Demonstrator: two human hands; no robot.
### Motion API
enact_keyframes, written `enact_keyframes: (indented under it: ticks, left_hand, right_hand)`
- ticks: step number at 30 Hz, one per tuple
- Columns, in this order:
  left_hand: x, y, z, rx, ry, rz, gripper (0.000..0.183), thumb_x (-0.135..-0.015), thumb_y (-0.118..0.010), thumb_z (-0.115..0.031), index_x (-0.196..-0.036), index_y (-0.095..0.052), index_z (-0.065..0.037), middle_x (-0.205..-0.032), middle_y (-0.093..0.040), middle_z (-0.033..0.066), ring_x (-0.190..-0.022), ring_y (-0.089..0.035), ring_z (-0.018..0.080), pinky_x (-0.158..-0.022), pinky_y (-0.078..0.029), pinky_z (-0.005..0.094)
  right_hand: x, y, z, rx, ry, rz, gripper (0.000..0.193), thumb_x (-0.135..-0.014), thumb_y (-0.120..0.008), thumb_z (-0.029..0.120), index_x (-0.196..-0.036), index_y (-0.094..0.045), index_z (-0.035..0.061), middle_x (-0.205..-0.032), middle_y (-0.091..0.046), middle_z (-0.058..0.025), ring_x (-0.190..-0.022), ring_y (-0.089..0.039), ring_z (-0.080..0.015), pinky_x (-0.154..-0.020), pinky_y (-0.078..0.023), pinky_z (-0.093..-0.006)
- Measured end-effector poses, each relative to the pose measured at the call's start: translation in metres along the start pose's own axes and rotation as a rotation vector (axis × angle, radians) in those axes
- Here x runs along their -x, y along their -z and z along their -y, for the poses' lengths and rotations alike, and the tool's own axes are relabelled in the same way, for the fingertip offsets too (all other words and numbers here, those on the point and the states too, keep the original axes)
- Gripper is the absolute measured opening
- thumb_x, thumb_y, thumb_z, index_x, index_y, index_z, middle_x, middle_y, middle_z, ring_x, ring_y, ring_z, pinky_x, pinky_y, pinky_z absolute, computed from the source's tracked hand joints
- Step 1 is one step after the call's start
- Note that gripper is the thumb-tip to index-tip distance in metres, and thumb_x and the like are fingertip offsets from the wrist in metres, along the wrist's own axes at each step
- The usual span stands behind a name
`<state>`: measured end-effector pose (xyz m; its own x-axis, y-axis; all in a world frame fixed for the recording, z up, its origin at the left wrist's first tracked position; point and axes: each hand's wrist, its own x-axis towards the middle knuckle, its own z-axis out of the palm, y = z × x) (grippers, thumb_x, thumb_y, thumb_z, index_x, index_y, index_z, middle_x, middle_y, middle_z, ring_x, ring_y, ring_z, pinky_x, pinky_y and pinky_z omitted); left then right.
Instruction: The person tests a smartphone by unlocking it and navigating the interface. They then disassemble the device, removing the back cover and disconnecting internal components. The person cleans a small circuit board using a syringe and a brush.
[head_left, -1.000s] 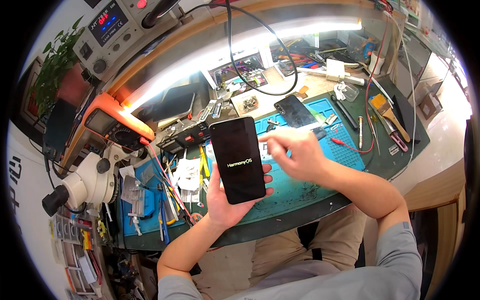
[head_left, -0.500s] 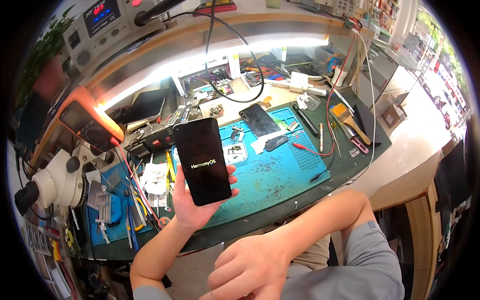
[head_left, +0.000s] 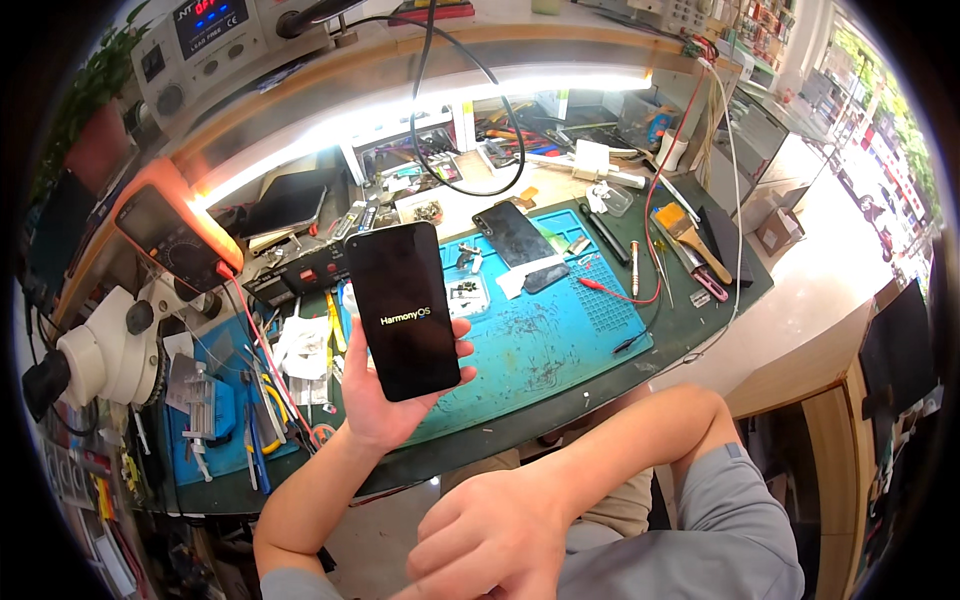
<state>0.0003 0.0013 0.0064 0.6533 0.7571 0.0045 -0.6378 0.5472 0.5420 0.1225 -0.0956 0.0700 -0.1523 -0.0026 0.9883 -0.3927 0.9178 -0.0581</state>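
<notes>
A black smartphone [head_left: 408,285] stands tilted up in my left hand [head_left: 380,415], over the left part of the blue work mat [head_left: 510,350]. Its dark screen faces me and shows small white lettering. My thumb presses its left edge while my fingertips wrap the right one. At the lower edge, close to my body, my right hand [head_left: 490,530] is held with its back up and its fingers curled. The fingertips are cut off from view, so anything in them is hidden. Beyond the held phone, a second dark phone [head_left: 513,236] lies on the mat.
A clear parts box [head_left: 468,297] sits on the mat beside the held phone. Left are an orange multimeter [head_left: 172,225], a white microscope [head_left: 110,350] and several hand tools. A black cable [head_left: 522,150] hangs over the bench. Red test wire and brushes [head_left: 690,243] lie right.
The view has shifted slightly, and the bench sits a little further left. The held phone is a touch higher in the picture. Both hands keep the same pose.
</notes>
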Motion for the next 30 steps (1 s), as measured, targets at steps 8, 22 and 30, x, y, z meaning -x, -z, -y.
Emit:
enact_keyframes:
  ticks: [8,22,30]
  left_hand:
    - [-0.002,0.01,-0.001,0.159,0.026,0.129,0.085,-0.102,-0.019,-0.069,-0.151,-0.041,-0.003,-0.145,-0.051,0.0227,-0.127,-0.055,0.0354,-0.109,-0.043,0.0536]
    - [-0.004,0.0,-0.003,-0.023,-0.011,-0.017,0.079,-0.101,-0.028,-0.071,-0.147,-0.046,-0.009,-0.138,-0.055,0.0176,-0.118,-0.056,0.0325,-0.1,-0.045,0.0526]
    - [-0.007,0.02,-0.001,0.046,-0.02,0.092,0.087,-0.1,-0.021,-0.073,-0.155,-0.036,-0.007,-0.15,-0.049,0.0149,-0.134,-0.05,0.0364,-0.109,-0.041,0.0579]
  right_hand:
    - [0.015,0.092,-0.054,0.562,0.011,0.164,0.018,-0.082,-0.065,0.008,-0.099,-0.063,0.0088,-0.093,-0.069,-0.0076,-0.076,-0.066,-0.0201,-0.059,-0.051,-0.0278]
    - [0.068,0.134,-0.095,0.686,-0.743,0.119,0.017,-0.096,-0.058,0.015,-0.092,-0.071,0.0047,-0.074,-0.067,-0.0088,-0.066,-0.067,-0.0285,-0.059,-0.053,-0.0389]
    - [0.071,0.123,-0.089,0.61,-0.721,0.19,0.01,-0.09,-0.057,0.007,-0.086,-0.065,0.0029,-0.067,-0.062,-0.0034,-0.057,-0.065,-0.0209,-0.053,-0.05,-0.0355]
